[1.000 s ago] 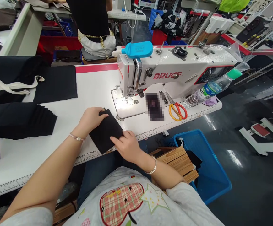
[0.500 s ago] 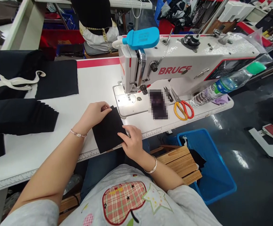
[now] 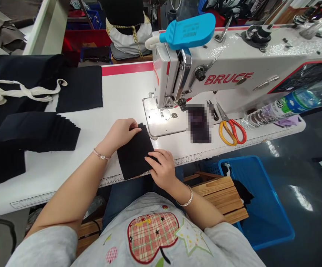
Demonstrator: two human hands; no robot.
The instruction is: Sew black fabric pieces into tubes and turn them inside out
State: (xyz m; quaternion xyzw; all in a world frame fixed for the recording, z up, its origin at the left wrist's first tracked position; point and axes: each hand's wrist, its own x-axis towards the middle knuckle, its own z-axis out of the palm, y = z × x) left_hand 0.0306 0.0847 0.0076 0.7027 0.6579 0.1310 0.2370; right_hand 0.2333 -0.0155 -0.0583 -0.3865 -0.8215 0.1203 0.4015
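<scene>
A dark rectangular fabric piece [image 3: 134, 154] lies at the table's front edge, left of the sewing machine's metal plate. At its far edge, my left hand [image 3: 124, 133] is closed, pinching the cloth between thumb and fingers. My right hand [image 3: 162, 165] grips the right edge, with the thumb below and the fingertips on the fabric. The white sewing machine [image 3: 188, 70] stands just beyond, its needle area over the metal plate [image 3: 166, 128]. A blurred dark rectangular item [image 3: 200, 124] rests right of the plate.
Scissors [image 3: 231, 131], small black snips [image 3: 213, 111] and a plastic bottle [image 3: 283, 107] lie on the right. Stacked dark fabric pieces [image 3: 38, 131] and a cream strip [image 3: 24, 89] occupy the left. A blue bin [image 3: 274, 207] and wooden stool [image 3: 222, 196] stand below.
The camera view has shifted, so the machine and table sit further right and appear slightly larger. Both hands keep the same hold on the fabric piece, which looks unmoved on the table.
</scene>
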